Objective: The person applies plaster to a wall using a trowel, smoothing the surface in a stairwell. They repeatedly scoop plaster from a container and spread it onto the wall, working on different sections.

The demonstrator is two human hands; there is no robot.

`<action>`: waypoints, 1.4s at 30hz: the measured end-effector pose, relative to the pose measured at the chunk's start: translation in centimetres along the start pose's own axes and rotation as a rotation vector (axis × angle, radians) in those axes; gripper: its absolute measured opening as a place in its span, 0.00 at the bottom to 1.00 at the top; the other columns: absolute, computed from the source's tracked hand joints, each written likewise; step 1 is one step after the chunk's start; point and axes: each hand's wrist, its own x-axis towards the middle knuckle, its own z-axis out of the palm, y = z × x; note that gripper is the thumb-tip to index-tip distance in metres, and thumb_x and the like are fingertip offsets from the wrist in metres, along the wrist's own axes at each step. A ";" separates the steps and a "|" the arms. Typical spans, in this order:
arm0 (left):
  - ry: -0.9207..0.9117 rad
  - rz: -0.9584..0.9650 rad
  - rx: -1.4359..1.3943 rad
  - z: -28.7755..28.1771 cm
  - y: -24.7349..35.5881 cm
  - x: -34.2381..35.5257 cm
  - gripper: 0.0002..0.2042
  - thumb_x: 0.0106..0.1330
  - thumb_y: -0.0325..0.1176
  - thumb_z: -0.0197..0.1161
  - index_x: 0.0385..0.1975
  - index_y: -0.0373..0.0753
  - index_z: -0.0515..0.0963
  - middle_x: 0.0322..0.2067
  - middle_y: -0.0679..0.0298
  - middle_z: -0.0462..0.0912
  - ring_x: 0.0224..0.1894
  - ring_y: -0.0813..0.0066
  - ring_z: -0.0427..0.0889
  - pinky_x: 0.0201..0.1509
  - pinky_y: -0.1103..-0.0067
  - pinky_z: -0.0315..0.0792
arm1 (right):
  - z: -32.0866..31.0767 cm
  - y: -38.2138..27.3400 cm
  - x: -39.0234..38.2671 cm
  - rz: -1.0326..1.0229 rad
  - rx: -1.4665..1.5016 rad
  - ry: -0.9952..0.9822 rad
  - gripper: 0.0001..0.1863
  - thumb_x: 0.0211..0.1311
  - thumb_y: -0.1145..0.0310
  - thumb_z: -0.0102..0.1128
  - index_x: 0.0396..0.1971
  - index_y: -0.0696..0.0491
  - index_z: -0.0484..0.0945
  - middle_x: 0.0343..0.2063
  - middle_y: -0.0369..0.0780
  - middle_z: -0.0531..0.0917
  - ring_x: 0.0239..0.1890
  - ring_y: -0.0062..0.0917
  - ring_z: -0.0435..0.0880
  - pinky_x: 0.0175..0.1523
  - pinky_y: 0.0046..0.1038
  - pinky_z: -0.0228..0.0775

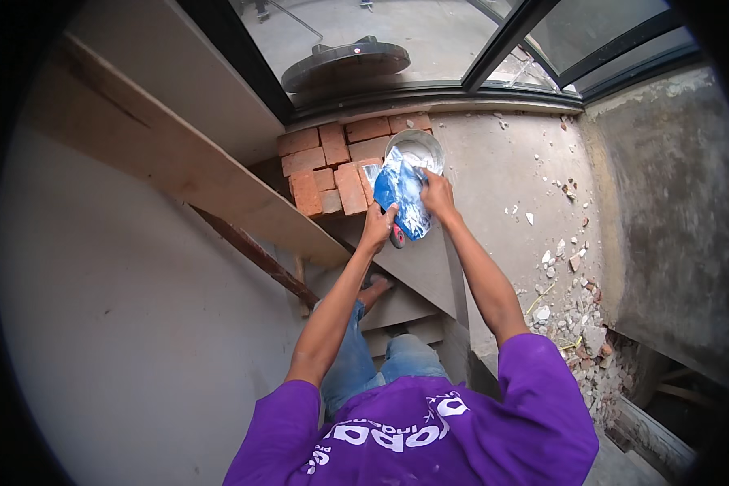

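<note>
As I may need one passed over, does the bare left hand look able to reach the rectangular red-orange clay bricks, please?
Probably yes: the nearest bricks lie just beyond the left hand, nothing visibly blocking them, though it holds a blue, white-smeared flat piece.

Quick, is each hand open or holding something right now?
Left hand: closed, holding a white-smeared blue piece.
Right hand: fingers curled at that piece's right side; exactly what it grips can't be told.

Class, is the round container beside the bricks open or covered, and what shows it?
Open: the container shows white material through its uncovered mouth, though the blue sheet overlaps part of it.
</note>
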 end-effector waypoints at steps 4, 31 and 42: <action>0.078 -0.055 0.233 -1.9 -0.7 3.1 0.13 0.66 0.28 0.57 0.48 0.30 0.72 0.38 0.63 0.79 0.37 0.76 0.76 0.45 0.77 0.71 | 2.2 3.6 5.5 0.096 0.019 0.070 0.20 0.54 0.75 0.54 0.49 0.53 0.79 0.40 0.55 0.82 0.46 0.49 0.81 0.52 0.42 0.72; 0.208 -0.043 -0.242 -1.5 -0.2 -3.0 0.18 0.66 0.22 0.53 0.57 0.38 0.71 0.42 0.64 0.77 0.42 0.79 0.77 0.49 0.81 0.72 | 5.6 -1.1 -18.0 0.867 1.077 -0.309 0.24 0.72 0.50 0.45 0.57 0.53 0.70 0.42 0.39 0.82 0.41 0.23 0.80 0.45 0.30 0.74; 0.923 0.556 0.234 -12.6 -3.9 -26.7 0.15 0.65 0.24 0.56 0.52 0.38 0.73 0.39 0.60 0.82 0.43 0.74 0.81 0.48 0.76 0.75 | 3.3 -12.5 -27.3 0.091 0.641 -1.205 0.26 0.72 0.46 0.43 0.51 0.53 0.75 0.21 0.29 0.69 0.18 0.12 0.64 0.21 0.17 0.54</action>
